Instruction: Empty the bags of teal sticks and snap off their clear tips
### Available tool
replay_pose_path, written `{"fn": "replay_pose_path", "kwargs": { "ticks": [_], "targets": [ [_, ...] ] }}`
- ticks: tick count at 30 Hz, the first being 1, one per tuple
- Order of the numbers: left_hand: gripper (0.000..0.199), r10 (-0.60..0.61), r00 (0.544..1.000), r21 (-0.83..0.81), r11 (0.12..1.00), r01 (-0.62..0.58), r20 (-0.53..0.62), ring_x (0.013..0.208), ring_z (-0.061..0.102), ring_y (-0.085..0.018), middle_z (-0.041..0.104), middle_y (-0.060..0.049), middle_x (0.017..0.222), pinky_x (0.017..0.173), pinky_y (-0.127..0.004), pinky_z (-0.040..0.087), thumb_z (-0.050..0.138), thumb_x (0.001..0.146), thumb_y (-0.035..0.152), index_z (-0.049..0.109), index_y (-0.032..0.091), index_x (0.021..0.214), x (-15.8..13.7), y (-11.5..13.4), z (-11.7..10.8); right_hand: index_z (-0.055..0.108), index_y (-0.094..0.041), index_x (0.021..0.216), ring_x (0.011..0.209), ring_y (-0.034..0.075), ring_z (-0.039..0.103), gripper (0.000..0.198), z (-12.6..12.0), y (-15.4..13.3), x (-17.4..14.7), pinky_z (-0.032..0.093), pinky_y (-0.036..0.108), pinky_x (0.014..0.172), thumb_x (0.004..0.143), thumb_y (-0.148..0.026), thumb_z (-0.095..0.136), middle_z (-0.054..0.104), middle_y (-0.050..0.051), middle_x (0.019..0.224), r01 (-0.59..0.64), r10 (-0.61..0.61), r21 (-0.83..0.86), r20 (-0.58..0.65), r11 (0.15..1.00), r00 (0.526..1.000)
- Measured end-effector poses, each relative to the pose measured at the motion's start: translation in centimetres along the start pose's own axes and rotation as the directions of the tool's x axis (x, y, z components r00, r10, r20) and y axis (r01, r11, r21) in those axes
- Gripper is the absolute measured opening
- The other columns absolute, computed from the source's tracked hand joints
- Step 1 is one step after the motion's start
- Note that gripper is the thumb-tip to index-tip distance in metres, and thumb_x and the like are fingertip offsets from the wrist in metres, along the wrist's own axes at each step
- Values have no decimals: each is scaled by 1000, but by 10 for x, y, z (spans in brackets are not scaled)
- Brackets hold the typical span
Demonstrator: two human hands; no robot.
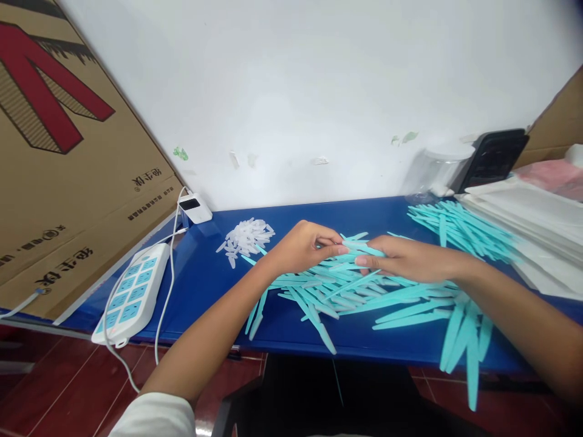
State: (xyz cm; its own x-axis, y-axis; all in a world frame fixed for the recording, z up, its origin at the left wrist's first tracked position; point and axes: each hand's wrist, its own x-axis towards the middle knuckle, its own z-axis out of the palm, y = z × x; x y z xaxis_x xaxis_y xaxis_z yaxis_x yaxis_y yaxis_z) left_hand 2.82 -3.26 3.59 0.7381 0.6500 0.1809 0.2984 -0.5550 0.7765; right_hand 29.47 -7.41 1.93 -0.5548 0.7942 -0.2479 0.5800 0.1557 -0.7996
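Observation:
My left hand (321, 244) is closed, thumb and fingers pinching the pale end of a teal eyebrow razor (359, 246). Wrapped round the other end of that razor is my right hand (394, 258), its thumb pointing left. Both hands hover close together over a loose pile of teal eyebrow razors (328, 288), many with whitish tips. Part of the pile is hidden behind my hands and forearms. Left of the pile lies a small heap of translucent white caps (248, 235). A neater stack of teal razors (460, 230) lies at the back right.
A white power strip (132, 291) with cables and a small white device (195, 208) are on the left of the blue table (195, 303). A cardboard box (91, 200) stands beside them. At the right are a clear jar (444, 170), a black holder (494, 158) and white sheets (537, 224).

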Motion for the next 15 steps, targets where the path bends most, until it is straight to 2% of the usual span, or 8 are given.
{"fn": "replay_pose_path", "kwargs": {
  "ticks": [4, 6, 9, 11, 15],
  "targets": [
    [27, 2, 999, -6, 1000, -2, -42, 83, 76, -16, 83, -7, 93, 72, -26, 57, 76, 95, 46, 83, 19, 99, 0, 0, -7, 75, -19, 90, 89, 25, 64, 65, -3, -6, -2, 55, 37, 83, 85, -83, 62, 68, 6, 89, -6, 6, 0, -9, 1000, 1000],
    [28, 2, 999, -16, 1000, -3, -37, 81, 75, -16, 82, -7, 91, 71, -27, 57, 78, 93, 45, 83, 20, 104, 0, 0, -9, 78, -20, 92, 88, 26, 63, 68, -4, -11, -4, 56, 38, 83, 83, -85, 62, 68, 6, 87, -18, 18, 7, 4, 1000, 1000],
    [32, 36, 999, -44, 998, -37, -31, 77, 71, -15, 80, -5, 85, 71, -28, 54, 82, 90, 42, 82, 20, 114, 1, 0, -5, 82, -20, 97, 96, 28, 65, 70, -6, -18, -8, 58, 40, 87, 83, -85, 62, 70, 8, 97, -38, 37, 25, 63, 999, 997],
    [32, 70, 996, -33, 997, -72, -50, 74, 66, -15, 76, -4, 81, 68, -28, 51, 83, 90, 44, 83, 21, 113, 2, 1, 0, 82, -21, 100, 99, 28, 65, 70, -6, -20, -10, 58, 40, 88, 82, -85, 63, 70, 8, 102, -53, 49, 33, 101, 998, 994],
    [30, 71, 997, 4, 997, -71, -34, 62, 48, -12, 64, -1, 67, 58, -27, 38, 75, 95, 51, 84, 24, 106, 2, 5, 8, 79, -22, 101, 90, 24, 63, 70, -4, -14, -10, 58, 36, 80, 76, -87, 67, 66, 6, 91, -85, 76, 76, 118, 994, 990]
  ]
}}
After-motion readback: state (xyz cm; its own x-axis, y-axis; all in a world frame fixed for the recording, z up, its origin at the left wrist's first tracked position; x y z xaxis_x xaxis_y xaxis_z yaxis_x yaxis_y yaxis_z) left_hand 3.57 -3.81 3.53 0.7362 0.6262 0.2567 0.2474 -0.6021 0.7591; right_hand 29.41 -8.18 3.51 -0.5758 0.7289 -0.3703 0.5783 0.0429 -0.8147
